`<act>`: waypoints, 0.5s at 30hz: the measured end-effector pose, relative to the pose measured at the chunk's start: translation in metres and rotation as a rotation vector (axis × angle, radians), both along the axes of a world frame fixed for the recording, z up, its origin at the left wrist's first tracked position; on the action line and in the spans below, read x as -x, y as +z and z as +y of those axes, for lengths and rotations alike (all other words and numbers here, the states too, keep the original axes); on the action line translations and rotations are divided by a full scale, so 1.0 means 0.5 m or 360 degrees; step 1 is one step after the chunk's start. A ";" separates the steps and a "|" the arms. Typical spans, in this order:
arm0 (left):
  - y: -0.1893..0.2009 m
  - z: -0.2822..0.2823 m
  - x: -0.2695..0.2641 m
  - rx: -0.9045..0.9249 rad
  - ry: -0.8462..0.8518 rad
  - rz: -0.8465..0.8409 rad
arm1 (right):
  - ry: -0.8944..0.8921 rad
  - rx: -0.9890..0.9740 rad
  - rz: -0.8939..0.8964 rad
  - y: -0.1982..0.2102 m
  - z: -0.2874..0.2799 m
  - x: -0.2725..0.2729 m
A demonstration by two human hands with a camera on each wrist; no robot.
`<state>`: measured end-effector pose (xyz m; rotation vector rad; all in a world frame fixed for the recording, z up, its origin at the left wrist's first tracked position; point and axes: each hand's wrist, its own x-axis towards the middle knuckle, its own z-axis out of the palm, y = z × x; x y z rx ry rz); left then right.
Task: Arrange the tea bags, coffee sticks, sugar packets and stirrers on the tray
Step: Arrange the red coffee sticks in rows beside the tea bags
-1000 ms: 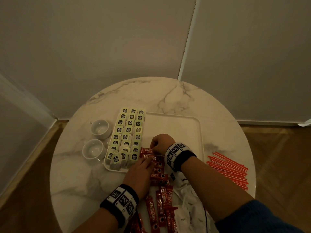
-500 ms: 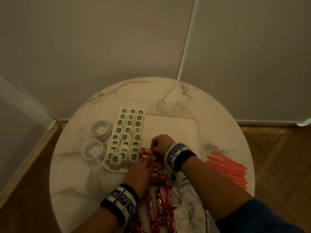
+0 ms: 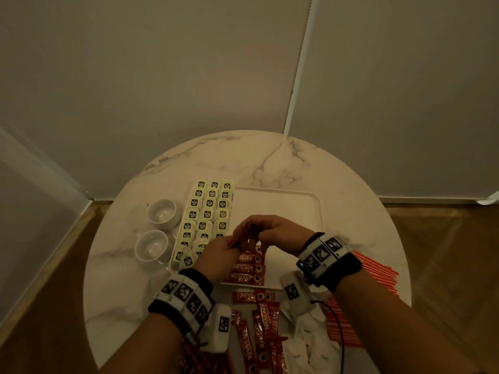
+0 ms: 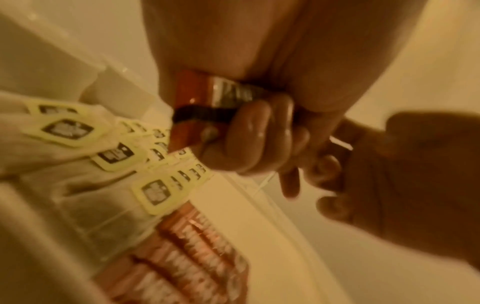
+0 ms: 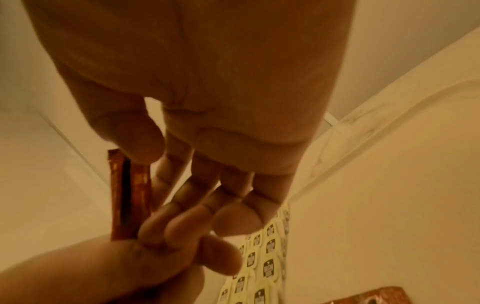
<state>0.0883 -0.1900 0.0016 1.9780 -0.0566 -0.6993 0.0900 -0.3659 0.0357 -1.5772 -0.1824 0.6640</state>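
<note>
Dim, warm yellowish light throughout. Round white marble table w/ grey veining stands close to plain off-white wall panels, which fill the upper part of the head view. A thin pale vertical strip runs down btwn two panels, ending just behind the table's far edge. Brown wooden floor shows either side of the table; pale panel at left.

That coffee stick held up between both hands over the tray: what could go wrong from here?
The coffee stick is held by both the left hand and the right hand, so it might slip during a handover. It hangs close to the tea bags, so lowering it could nudge their rows. The sticks already on the tray lie tightly side by side; another might shove them askew.
</note>
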 end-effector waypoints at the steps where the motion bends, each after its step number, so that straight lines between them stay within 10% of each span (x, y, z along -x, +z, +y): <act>1: 0.010 -0.003 -0.004 0.0050 -0.0002 0.0071 | -0.0024 -0.0014 -0.0013 0.004 -0.002 0.004; 8: 0.048 -0.029 -0.015 0.0224 -0.0113 0.0310 | -0.0391 0.0172 -0.0198 -0.024 -0.012 -0.001; 15: 0.041 -0.017 -0.034 -0.0005 -0.0040 0.0139 | -0.0991 -0.0538 0.0218 -0.014 0.004 -0.008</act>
